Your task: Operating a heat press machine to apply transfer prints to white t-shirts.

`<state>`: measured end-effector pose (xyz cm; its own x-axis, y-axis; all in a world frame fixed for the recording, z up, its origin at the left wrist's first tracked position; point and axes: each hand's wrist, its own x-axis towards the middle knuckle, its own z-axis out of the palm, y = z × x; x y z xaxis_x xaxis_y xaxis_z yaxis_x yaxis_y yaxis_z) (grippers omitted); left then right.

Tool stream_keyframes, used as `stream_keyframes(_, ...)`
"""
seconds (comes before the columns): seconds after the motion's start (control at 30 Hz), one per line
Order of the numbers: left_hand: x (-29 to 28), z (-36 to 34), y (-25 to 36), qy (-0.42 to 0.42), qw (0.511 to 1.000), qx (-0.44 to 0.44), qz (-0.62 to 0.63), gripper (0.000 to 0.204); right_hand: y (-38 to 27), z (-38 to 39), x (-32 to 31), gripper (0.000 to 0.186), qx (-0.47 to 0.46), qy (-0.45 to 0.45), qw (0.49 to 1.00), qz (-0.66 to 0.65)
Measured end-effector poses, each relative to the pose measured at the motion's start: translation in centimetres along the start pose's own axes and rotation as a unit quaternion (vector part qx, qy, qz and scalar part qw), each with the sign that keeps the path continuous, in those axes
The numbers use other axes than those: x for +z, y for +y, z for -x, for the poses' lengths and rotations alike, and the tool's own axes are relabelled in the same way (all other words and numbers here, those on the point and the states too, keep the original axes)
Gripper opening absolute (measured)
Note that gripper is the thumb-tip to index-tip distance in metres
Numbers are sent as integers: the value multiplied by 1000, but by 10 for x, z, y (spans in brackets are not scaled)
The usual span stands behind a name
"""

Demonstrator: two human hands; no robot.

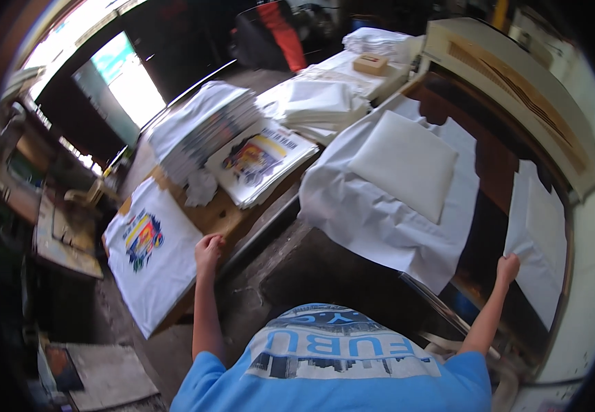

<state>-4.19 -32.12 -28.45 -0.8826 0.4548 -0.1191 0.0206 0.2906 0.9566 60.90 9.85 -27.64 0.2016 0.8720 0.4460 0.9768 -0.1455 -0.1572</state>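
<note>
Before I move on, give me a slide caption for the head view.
Left hand at the edge of a printed white shirt, right hand at white fabric on a dark surface.

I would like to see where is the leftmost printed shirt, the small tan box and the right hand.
Leftmost printed shirt [163,266], head view: white fabric beside its print.
Small tan box [370,65], head view: its middle.
Right hand [508,268], head view: its middle.

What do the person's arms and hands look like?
The left hand and right hand show no gloves. Both forearms are bare. The short, light-blue sleeves belong to a T-shirt with a pale and dark print.
</note>
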Motion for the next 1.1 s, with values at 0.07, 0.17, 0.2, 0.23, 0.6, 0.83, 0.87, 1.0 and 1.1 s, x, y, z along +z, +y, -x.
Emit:
stream_keyframes(0.07, 23, -1, 13, -34, 999, -17, 30, 19, -36, 17, -39, 13, -36, 5, 999, -29)
stream_keyframes(0.17, 82, -3, 46, -116, 991, -11, 68, 20, -82, 67, -55, 11, -113, -35, 992, -47)
stream_keyframes(0.2, 104, -4, 57, -169, 981, -28, 88, 20, -97, 90, -54, 11, -153, -22, 985, -75)
stream_keyframes(0.23, 125, -6, 65, -219, 969, -44, 108, 21, -116, 113, -63, 9, -184, -62, 975, -107)
stream_keyframes(0.6, 329, -99, 122, -254, 965, -36, 61, 27, -189, 269, -148, 8, -145, -169, 921, -319)
stream_keyframes(0.83, 386, -135, 110, -335, 938, -39, -79, 25, -167, 262, -168, 8, -79, -93, 961, -248)
stream_keyframes(0.87, 389, -139, 106, -343, 936, -25, -77, 24, -169, 256, -169, 8, -82, -75, 965, -237)
stream_keyframes(1.0, 381, -129, 105, -390, 920, -30, -3, 22, -165, 213, -143, 7, -90, -33, 961, -259)
stream_keyframes(1.1, 363, -118, 113, -427, 899, -76, 57, 42, -162, 163, -114, 13, -60, -14, 978, -197)
